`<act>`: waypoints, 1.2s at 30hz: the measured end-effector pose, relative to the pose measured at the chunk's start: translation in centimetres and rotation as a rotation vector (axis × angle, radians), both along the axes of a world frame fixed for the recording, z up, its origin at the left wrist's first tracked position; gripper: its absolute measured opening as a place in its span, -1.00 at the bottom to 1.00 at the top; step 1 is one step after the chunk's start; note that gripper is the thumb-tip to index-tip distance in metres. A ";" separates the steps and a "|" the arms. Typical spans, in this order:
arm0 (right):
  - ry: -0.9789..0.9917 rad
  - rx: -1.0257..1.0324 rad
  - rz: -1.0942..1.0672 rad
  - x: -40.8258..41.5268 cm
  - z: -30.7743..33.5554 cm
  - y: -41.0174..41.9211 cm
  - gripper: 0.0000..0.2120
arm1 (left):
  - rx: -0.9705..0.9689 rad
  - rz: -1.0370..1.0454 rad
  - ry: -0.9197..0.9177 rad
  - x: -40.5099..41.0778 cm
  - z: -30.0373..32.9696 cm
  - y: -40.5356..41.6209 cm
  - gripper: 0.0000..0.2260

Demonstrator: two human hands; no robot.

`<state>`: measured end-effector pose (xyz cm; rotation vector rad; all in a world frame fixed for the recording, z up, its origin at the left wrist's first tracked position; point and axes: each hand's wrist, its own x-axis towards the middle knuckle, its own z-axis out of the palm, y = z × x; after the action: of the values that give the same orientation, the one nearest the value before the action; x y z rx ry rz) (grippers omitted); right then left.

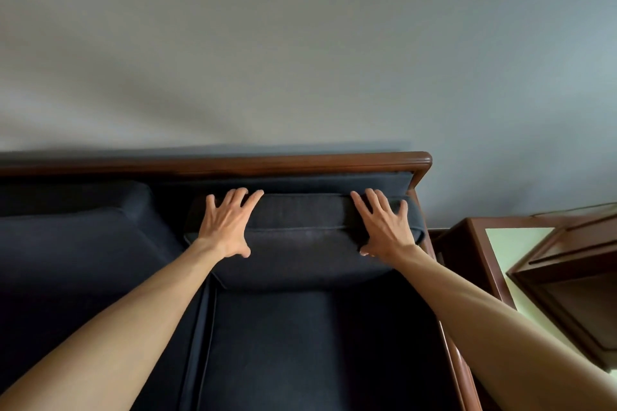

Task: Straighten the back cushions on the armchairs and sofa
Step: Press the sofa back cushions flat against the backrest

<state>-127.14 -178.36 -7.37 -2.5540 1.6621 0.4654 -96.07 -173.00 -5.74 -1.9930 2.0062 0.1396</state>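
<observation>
While both arms reach out, left hand [225, 227], right hand [384, 227] — grips spread flat on back cushion [303, 230].

A living room — dark wood-framed sofa [300, 167], side table [474, 253], plain wall [300, 43].

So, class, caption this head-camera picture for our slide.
Both hands, left and right, press flat on a dark sofa's back cushion.

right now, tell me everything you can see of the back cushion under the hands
The back cushion is dark navy fabric with piped seams, a boxy rectangle leaning against the sofa's wooden-railed back at the right end. Its bottom meets the seat cushion. The left hand and right hand lie spread over its top corners.
</observation>
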 end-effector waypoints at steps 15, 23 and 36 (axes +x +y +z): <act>-0.001 0.042 -0.148 2.1 0.2 1.0 -0.12 | 0.044 0.107 0.130 0.2 -0.1 0.1 -0.13; -0.178 0.181 -0.079 12.1 10.4 -0.6 -0.63 | 0.006 0.136 0.324 3.8 8.3 0.1 -0.43; -0.404 0.276 0.159 44.8 14.0 5.3 -0.54 | 0.041 0.262 0.279 33.1 12.4 5.9 -0.20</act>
<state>-82.30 -173.10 6.65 -2.3828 1.1780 0.1546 -62.96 -167.10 6.65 -2.3093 1.8650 0.5400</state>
